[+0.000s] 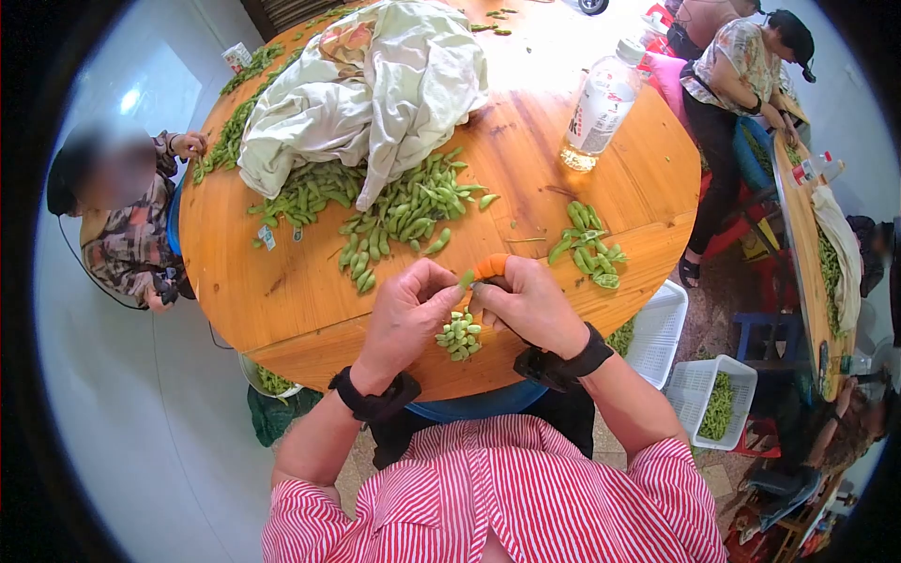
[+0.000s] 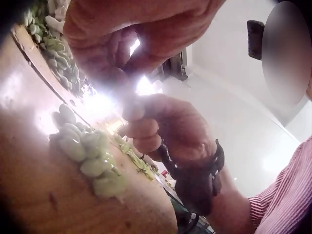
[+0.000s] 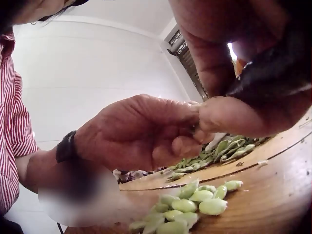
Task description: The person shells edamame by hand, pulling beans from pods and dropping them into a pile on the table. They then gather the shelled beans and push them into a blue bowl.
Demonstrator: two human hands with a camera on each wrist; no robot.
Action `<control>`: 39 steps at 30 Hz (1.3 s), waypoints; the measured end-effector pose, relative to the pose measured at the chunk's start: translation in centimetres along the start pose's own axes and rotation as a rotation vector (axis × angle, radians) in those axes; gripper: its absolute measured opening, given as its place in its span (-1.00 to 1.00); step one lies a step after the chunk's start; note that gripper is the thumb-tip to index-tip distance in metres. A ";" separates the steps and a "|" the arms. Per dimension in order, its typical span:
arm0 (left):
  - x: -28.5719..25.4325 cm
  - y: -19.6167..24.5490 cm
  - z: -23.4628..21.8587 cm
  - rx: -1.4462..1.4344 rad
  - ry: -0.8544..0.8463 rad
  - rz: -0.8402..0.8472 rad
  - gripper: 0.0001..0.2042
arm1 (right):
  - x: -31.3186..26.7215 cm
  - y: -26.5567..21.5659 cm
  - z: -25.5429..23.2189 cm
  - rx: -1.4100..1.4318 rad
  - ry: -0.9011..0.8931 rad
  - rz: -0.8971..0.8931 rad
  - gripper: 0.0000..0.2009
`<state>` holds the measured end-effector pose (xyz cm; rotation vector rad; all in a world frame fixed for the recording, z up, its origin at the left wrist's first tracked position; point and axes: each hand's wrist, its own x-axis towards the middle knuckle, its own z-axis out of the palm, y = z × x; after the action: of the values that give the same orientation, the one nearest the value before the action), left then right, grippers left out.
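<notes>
In the head view a green pod [image 1: 465,279] is pinched between the left hand [image 1: 409,308] and the right hand [image 1: 527,302], whose fingertips meet above the table's near edge. An orange covering [image 1: 492,267] wraps a right-hand finger. Just below the hands lies a small pile of shelled beans [image 1: 458,336], also seen in the right wrist view as pale green beans [image 3: 185,205]. In the left wrist view the left hand [image 2: 141,34] is close to the lens, with the right hand [image 2: 180,126] opposite; bright light hides the fingertips there.
Beyond the hands, a pod heap [image 1: 404,206] lies partly under a pale cloth [image 1: 375,94]. A bottle [image 1: 601,108] stands behind a smaller group of pods [image 1: 589,246]. A person [image 1: 117,206] sits at left. White baskets [image 1: 657,328] stand at lower right.
</notes>
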<state>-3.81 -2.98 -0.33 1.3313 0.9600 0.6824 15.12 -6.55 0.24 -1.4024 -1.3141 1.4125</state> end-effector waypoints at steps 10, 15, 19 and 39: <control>-0.5 0.1 1.3 0.623 0.118 0.588 -0.91 | 0.4 1.7 0.8 -0.143 0.149 -0.138 -0.83; -0.5 -0.3 1.2 0.692 0.130 0.729 -0.90 | 0.6 1.8 1.0 -0.281 0.221 -0.270 -0.85; -0.2 0.2 0.0 0.032 -0.031 0.080 -0.93 | -0.2 0.4 0.7 -0.180 0.169 -0.223 -0.85; -0.5 -0.4 0.3 0.874 0.052 0.672 -0.80 | 0.0 0.3 0.2 0.150 -0.049 0.118 -0.91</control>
<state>-3.80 -3.58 -0.65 2.4826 0.8728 0.8303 14.94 -6.68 -0.03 -1.3715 -1.1462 1.5987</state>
